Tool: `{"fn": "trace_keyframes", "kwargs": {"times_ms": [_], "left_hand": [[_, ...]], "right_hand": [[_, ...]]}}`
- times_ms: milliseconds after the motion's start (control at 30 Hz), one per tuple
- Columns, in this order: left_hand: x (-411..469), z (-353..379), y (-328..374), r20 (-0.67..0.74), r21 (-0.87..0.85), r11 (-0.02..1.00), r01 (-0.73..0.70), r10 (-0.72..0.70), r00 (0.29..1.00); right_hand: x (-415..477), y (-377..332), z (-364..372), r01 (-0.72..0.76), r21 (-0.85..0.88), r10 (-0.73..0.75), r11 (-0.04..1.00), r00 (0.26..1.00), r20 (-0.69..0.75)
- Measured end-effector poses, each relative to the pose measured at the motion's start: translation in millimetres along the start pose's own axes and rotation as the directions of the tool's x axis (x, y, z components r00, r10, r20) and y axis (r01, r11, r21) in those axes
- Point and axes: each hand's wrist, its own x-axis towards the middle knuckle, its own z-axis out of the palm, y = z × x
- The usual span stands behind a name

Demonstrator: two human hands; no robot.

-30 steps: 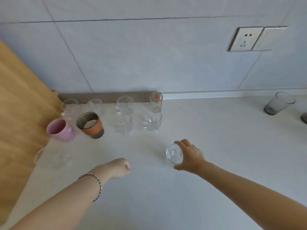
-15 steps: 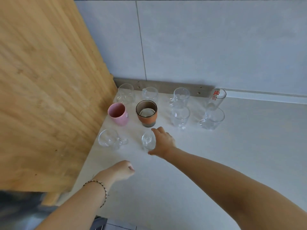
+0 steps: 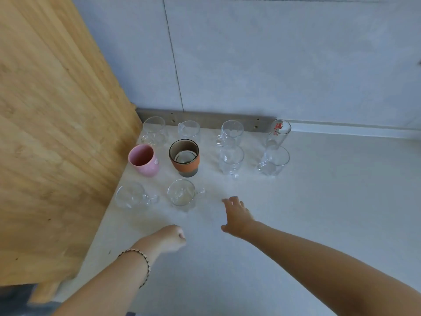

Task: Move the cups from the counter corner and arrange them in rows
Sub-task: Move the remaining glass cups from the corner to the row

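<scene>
Head view: right hand [image 3: 237, 216] grip wide, empty, beside clear handled glass cup [image 3: 181, 195]; left hand [image 3: 171, 238] fisted.

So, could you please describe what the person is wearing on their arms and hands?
Both forearms are bare, with no sleeves in view. The left wrist carries a thin beaded bracelet of dark and light beads. The right hand and left hand show no gloves, rings or watch.
</scene>
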Motion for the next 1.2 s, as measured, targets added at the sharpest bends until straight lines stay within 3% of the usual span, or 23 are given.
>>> {"fn": "trace_keyframes", "kwargs": {"times_ms": [133, 433, 633, 933, 1067, 1200], "left_hand": [[12.4, 2.3, 58.9, 0.029, 0.088, 0.992, -0.089, 0.087, 0.996], [29.2, 33.5, 258.4, 0.144, 0.343, 0.879, -0.331, 0.299, 0.943], [44.1, 106.1, 402.0, 0.207, 0.439, 0.786, -0.436, 0.384, 0.900], [41.0, 237.4, 600.8, 0.311, 0.451, 0.741, -0.498, 0.393, 0.865], [33.6, 280.4, 670.0, 0.367, 0.453, 0.711, -0.537, 0.400, 0.840], [33.1, 313.4, 714.7, 0.405, 0.488, 0.681, -0.546, 0.378, 0.833]], "right_hand": [[-25.2, 72.9, -12.7, -0.163, 0.078, 0.159, 0.984, 0.986, 0.049], [-120.2, 248.8, -66.9, -0.375, 0.287, 0.397, 0.881, 0.918, -0.018], [-205.6, 404.0, -86.8, -0.483, 0.389, 0.541, 0.784, 0.840, -0.048], [-328.3, 621.3, -99.4, -0.580, 0.439, 0.663, 0.686, 0.747, -0.049], [-370.9, 699.4, -111.8, -0.591, 0.502, 0.738, 0.631, 0.657, -0.153], [-406.5, 767.0, -128.2, -0.628, 0.528, 0.815, 0.572, 0.505, -0.282]]}}
